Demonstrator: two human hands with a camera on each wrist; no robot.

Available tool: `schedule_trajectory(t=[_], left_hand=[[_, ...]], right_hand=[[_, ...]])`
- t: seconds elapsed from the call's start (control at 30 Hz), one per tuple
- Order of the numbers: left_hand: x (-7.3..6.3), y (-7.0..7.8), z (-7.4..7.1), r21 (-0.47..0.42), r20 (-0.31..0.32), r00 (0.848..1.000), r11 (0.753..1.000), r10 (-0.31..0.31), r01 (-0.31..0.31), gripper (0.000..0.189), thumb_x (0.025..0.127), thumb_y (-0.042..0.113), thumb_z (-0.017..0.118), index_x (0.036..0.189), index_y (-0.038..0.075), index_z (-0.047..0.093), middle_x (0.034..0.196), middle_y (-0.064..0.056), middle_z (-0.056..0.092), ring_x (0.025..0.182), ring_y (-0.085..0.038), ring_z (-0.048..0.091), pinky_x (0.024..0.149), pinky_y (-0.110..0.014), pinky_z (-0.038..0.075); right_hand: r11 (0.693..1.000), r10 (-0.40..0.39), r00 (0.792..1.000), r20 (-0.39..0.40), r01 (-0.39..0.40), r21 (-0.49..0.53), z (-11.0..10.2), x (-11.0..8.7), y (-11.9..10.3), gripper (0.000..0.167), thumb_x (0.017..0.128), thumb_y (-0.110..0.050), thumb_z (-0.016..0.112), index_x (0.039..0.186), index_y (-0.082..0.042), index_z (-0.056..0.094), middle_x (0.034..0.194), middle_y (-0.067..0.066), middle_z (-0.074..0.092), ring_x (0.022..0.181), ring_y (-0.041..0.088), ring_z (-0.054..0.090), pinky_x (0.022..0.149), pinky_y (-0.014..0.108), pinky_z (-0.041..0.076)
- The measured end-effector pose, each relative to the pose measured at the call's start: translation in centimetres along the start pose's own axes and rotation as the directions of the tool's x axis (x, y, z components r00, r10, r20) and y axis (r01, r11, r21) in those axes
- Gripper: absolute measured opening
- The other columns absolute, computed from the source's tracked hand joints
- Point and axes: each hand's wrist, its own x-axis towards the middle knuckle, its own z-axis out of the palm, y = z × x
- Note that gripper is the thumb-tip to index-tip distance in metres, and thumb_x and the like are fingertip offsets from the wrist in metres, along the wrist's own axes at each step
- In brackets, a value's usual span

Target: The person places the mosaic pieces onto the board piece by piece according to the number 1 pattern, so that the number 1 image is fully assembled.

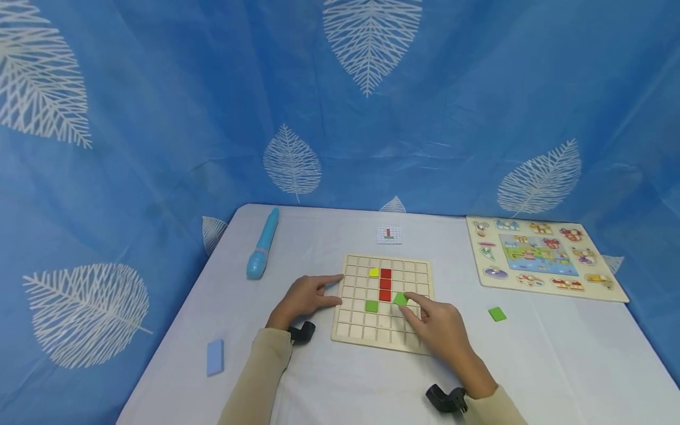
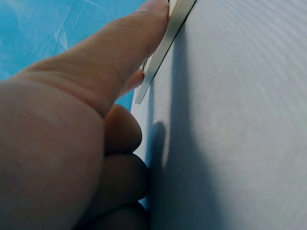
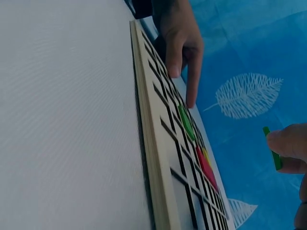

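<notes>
A wooden grid board (image 1: 347, 332) lies on the white table. Three red square tiles (image 1: 385, 284) stand in a column on it, with a yellow piece (image 1: 374, 272) beside the top one and a green tile (image 1: 371, 306) below and to their left. Between thumb and index finger my right hand (image 1: 442, 330) pinches another green square tile (image 1: 401, 299); the right wrist view shows it raised above the board. My left hand (image 1: 305, 298) touches the board's left edge with extended thumb and index fingertips, its other fingers curled under in the left wrist view.
A loose green tile (image 1: 497, 314) lies right of the board. Behind the board is a small pattern card (image 1: 389, 235). A picture peg puzzle (image 1: 547, 257) sits back right, a light-blue stick-shaped object (image 1: 262, 245) back left, and a blue block (image 1: 215, 357) front left.
</notes>
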Motion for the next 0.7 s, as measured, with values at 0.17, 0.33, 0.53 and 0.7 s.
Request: schedule_trajectory(t=[0.17,0.33,0.53,0.7], left_hand=[[0.0,0.0,-0.1,0.002,0.002,1.000,1.000,0.001,-0.001,0.064,0.084,0.044,0.084,0.143,0.031,0.063,0.060,0.006,0.042,0.053,-0.011,0.037,0.051,-0.027,0.030],[0.0,-0.1,0.0,0.001,0.001,1.000,1.000,0.006,-0.006,0.064,0.084,0.043,0.084,0.143,0.031,0.062,0.060,0.005,0.043,0.053,-0.011,0.037,0.051,-0.027,0.030],[0.0,-0.1,-0.1,0.000,0.002,1.000,1.000,0.006,-0.006,0.064,0.083,0.043,0.085,0.142,0.031,0.063,0.060,0.006,0.042,0.053,-0.011,0.037,0.051,-0.027,0.030],[0.0,-0.1,-0.1,-0.009,0.003,1.000,1.000,0.003,-0.003,0.064,0.083,0.043,0.084,0.142,0.032,0.063,0.060,0.006,0.043,0.054,-0.010,0.037,0.051,-0.027,0.030]], right_hand=[[1.000,-0.011,0.999,0.049,0.011,-0.006,0.7,0.6,-0.8,0.031,0.082,-0.024,0.087,0.108,-0.010,0.079,0.052,-0.021,0.027,0.048,-0.004,0.021,0.048,0.022,0.025],[1.000,-0.001,0.994,0.113,0.002,-0.003,1.7,0.8,-1.0,0.032,0.083,-0.025,0.087,0.110,-0.010,0.079,0.050,-0.021,0.027,0.048,-0.004,0.020,0.048,0.022,0.024],[1.000,0.010,0.991,0.131,-0.012,0.008,2.6,0.6,-0.7,0.032,0.083,-0.023,0.087,0.111,-0.010,0.079,0.049,-0.021,0.029,0.047,-0.005,0.021,0.046,0.021,0.023],[1.000,0.004,0.991,0.135,-0.004,0.005,3.1,0.6,-0.5,0.029,0.085,-0.024,0.085,0.111,-0.010,0.079,0.050,-0.020,0.031,0.046,-0.004,0.023,0.046,0.021,0.023]])
